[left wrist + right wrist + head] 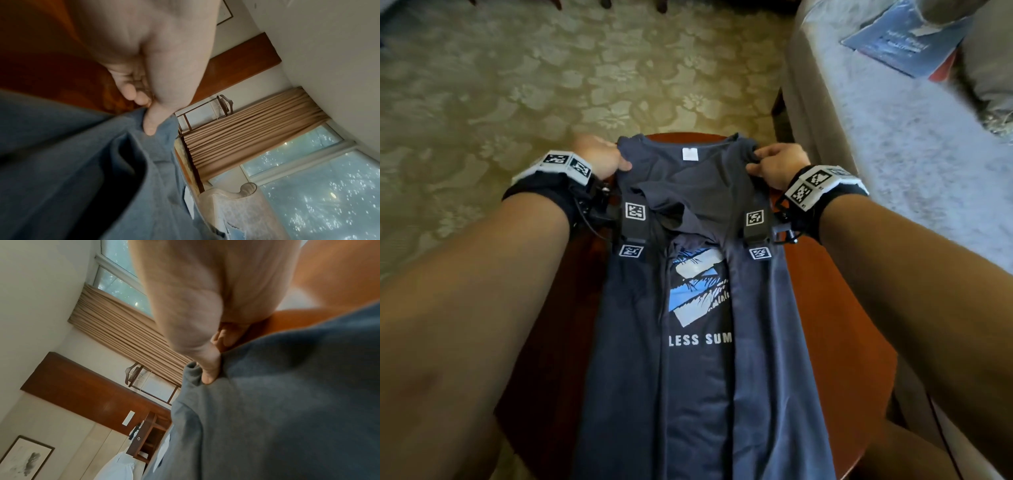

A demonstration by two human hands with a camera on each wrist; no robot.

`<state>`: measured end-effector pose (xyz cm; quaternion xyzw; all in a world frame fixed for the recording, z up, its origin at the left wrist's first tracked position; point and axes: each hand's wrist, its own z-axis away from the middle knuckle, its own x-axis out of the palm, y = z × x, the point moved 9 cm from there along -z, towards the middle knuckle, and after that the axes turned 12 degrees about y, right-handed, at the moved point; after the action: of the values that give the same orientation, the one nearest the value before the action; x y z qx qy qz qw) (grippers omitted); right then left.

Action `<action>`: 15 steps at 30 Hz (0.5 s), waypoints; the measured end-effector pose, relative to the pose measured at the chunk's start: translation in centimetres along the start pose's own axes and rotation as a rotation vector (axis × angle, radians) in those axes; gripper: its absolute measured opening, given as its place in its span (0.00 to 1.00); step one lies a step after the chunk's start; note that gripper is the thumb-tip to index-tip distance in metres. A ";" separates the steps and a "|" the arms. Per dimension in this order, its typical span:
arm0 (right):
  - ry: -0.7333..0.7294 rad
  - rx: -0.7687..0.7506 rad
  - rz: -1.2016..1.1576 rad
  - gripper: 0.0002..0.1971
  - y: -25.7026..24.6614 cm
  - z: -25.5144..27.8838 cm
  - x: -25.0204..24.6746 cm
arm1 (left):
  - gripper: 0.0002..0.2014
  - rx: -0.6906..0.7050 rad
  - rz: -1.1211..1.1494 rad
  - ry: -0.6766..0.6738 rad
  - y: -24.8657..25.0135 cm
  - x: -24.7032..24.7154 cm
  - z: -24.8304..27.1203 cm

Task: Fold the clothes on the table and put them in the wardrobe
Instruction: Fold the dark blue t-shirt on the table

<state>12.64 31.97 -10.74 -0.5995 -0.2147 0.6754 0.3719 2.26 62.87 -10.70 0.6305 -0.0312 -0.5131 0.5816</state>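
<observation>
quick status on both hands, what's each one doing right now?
Left hand: closed, pinching the far left corner of the navy T-shirt.
Right hand: closed, pinching the far right corner of the same T-shirt.

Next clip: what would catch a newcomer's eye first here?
A navy T-shirt with a blue-and-white print lies lengthwise on a round reddish wooden table, its sides folded inward. The left hand and right hand each pinch a far corner near the collar. A grey sofa stands to the right on patterned carpet.
</observation>
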 end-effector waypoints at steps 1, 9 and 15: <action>0.016 -0.005 0.002 0.05 -0.2 -0.5 0.1 | 0.21 0.001 -0.008 0.002 0.1 0.1 -0.5; 0.129 -0.086 -0.061 0.09 -2.4 -5.0 1.2 | 0.20 -0.072 0.099 0.138 2.0 0.6 -5.5; 0.205 -0.106 -0.202 0.12 -5.7 -7.5 0.0 | 0.16 -0.093 0.293 0.182 4.5 0.1 -7.6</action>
<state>21.29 34.37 -7.94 -0.6594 -0.2704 0.5575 0.4257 10.00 66.68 -8.90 0.6356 -0.0462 -0.3643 0.6791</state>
